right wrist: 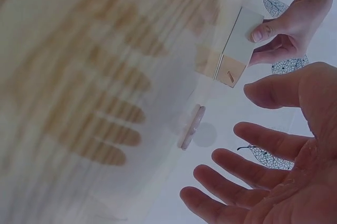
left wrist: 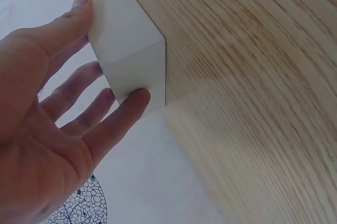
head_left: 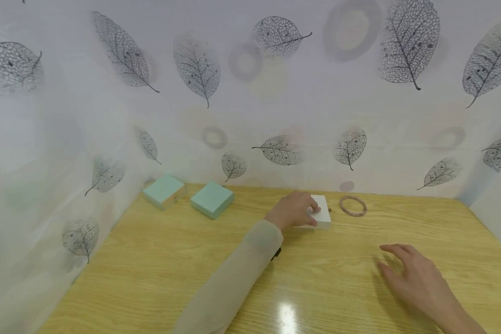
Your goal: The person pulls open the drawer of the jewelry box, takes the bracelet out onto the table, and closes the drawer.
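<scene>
On the table's far side lies a flat white box (head_left: 323, 213) with a small brown tab on its right end. My left hand (head_left: 294, 211) grips it from the left, thumb on one face and fingers on the others, as the left wrist view shows with the box (left wrist: 126, 29). Just right of the box lies a pinkish-brown bangle (head_left: 364, 205), seen nearly edge-on in the right wrist view. My right hand (head_left: 419, 278) hovers over the table's right part, fingers loosely spread and holding nothing.
Two mint-green boxes (head_left: 212, 198) stand at the back left; the farther left one (head_left: 164, 190) shows a tan side. The wood-grain table (head_left: 342, 297) meets a pale leaf-print curtain (head_left: 242, 120) along its back and left edges.
</scene>
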The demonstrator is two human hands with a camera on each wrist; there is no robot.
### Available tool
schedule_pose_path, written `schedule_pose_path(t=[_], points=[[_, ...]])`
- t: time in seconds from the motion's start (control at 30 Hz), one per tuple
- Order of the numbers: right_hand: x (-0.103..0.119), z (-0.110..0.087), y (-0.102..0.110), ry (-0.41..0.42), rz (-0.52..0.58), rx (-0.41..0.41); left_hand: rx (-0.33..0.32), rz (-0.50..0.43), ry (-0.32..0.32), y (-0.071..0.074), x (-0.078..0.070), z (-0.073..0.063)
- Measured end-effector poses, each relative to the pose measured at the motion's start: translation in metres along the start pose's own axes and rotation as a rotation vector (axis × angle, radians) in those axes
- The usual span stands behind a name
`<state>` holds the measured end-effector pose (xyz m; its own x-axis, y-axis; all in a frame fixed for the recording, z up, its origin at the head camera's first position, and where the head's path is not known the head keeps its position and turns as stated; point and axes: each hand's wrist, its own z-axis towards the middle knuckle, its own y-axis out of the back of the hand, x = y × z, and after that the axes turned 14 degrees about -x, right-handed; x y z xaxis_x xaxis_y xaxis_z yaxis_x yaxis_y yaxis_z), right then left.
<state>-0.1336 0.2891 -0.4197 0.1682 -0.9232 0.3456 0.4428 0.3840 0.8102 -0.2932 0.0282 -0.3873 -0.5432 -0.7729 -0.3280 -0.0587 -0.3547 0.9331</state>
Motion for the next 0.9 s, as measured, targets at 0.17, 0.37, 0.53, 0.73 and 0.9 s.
schedule_pose_path(t=[0.17,0.37,0.53,0.73,0.9], points=[[0.0,-0.002,-0.001,0.0,-0.005,0.011,-0.015,-0.005,-0.008,-0.003,0.003,0.003],[-0.001,-0.002,0.0,-0.001,-0.011,0.013,-0.024,0.011,-0.02,-0.003,0.004,0.007],[-0.002,-0.003,0.0,0.01,-0.004,-0.007,-0.015,0.013,-0.017,-0.002,0.002,0.011],[-0.002,-0.003,0.001,0.022,0.008,-0.019,-0.016,-0.001,-0.018,-0.001,-0.001,0.014],[-0.002,-0.004,0.002,0.022,0.006,-0.006,-0.014,0.005,-0.023,-0.002,-0.001,0.017]])
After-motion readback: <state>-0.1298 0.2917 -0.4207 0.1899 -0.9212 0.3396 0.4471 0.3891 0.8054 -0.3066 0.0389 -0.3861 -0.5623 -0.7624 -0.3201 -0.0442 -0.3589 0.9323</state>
